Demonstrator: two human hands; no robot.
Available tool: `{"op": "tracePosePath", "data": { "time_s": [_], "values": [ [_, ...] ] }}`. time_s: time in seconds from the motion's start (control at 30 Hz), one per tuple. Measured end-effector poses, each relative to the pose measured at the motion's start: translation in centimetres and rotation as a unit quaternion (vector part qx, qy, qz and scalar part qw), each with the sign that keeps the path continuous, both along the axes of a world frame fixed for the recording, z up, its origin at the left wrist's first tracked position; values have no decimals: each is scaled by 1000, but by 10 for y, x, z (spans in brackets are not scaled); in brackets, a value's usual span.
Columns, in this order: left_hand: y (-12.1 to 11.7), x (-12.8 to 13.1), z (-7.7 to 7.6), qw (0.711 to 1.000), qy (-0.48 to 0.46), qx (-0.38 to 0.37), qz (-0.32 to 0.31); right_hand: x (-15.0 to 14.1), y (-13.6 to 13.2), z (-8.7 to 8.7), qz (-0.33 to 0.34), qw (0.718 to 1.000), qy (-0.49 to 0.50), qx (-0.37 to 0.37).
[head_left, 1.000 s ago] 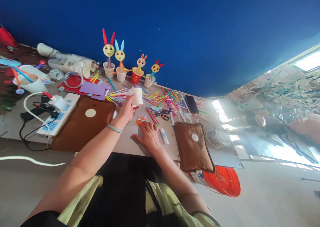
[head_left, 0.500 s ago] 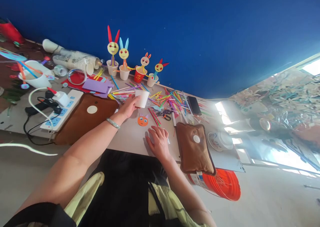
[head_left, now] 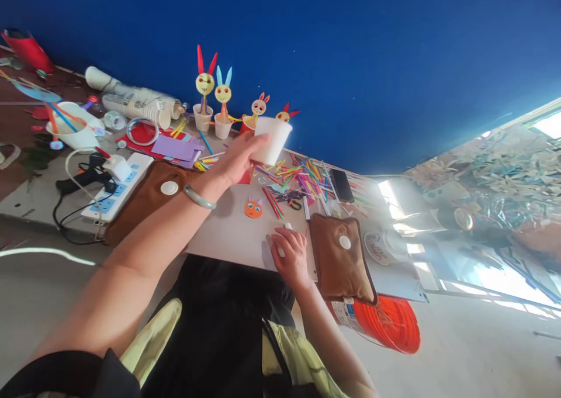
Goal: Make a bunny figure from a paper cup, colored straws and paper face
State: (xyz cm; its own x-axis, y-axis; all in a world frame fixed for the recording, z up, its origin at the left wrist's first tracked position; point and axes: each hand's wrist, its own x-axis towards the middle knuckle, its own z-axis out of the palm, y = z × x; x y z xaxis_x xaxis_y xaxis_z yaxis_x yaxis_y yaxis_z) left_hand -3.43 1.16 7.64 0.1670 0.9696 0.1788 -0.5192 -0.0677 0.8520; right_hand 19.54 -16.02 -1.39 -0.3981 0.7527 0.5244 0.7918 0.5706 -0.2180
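Observation:
In the head view my left hand (head_left: 241, 155) grips a white paper cup (head_left: 272, 142), raised and tilted above the table in front of the cup figures. My right hand (head_left: 290, 255) is low over the table's front part, its fingers curled around a slim white stick (head_left: 288, 227); its kind is mostly hidden by the fingers. Between the hands lies an orange cut-out face (head_left: 253, 208) with big eyes and small purple ears. Green and red sticks (head_left: 273, 203) and dark-handled scissors (head_left: 293, 199) lie just beyond it.
Rabbit-faced figures in cups (head_left: 202, 117) stand along the blue wall. Colourful sticks (head_left: 302, 173) and a phone (head_left: 342, 186) lie at the back. A power strip (head_left: 118, 192) is left; a brown hot-water bag (head_left: 344, 260) and an orange bucket (head_left: 394, 322) are right.
My left hand has lifted the paper cup up and to the right, off the table. My right hand has shifted slightly right and down, its fingers curling around the white stick.

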Motion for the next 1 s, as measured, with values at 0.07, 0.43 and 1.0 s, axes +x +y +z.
{"op": "tracePosePath", "data": {
  "time_s": [0.07,0.43,1.0],
  "values": [
    [16,-16,16,999,17,11,29,-11,-1,1,24,1000,15,-8],
    [9,-13,0,998,7,-50,43,-156,7,-7,288,950,-76,-93],
    [24,-41,-31,994,-7,-102,28,-193,-4,-31,263,955,-135,-6]
  ]
}}
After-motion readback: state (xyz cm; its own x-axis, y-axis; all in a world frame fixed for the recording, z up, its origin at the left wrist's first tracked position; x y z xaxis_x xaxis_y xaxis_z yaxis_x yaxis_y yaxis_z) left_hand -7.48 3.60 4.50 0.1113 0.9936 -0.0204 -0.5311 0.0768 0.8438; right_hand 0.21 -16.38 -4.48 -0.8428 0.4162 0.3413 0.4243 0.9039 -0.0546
